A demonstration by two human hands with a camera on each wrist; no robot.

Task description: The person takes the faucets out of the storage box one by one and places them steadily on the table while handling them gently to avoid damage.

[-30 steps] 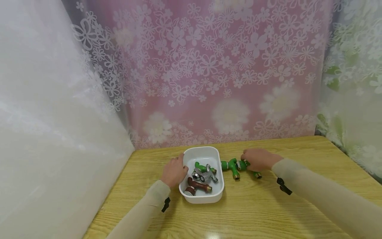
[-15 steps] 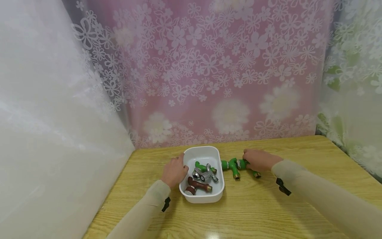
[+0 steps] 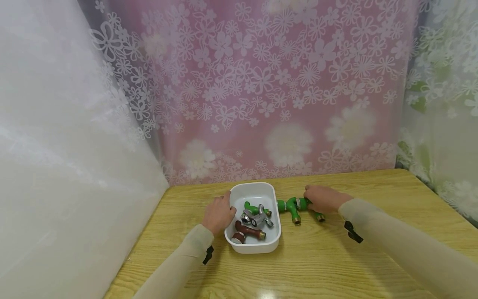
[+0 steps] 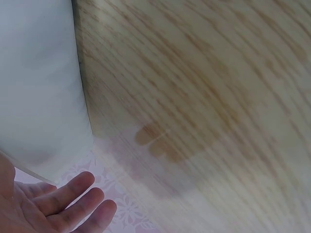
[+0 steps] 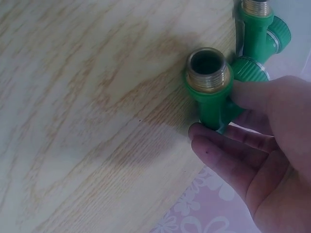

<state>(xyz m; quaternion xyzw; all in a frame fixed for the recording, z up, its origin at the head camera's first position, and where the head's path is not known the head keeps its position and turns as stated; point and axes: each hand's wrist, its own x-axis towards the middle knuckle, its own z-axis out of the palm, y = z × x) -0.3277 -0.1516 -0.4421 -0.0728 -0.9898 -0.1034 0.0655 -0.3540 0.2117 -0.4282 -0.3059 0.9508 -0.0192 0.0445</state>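
Note:
My left hand holds the left rim of a white plastic basin, thumb over the edge and fingers outside; in the left wrist view these fingers lie beside the basin's wall. Inside lie a brown tap, a chrome tap and a green tap. To the basin's right, my right hand grips a green tap with a threaded brass end, thumb on one side and fingers on the other. Between it and the basin lies another green tap, its handle end close to the basin wall.
Everything stands on a wood-grain table. Behind its far edge hangs a pink flowered curtain. A white sheet closes off the left side, and a pale floral curtain the right.

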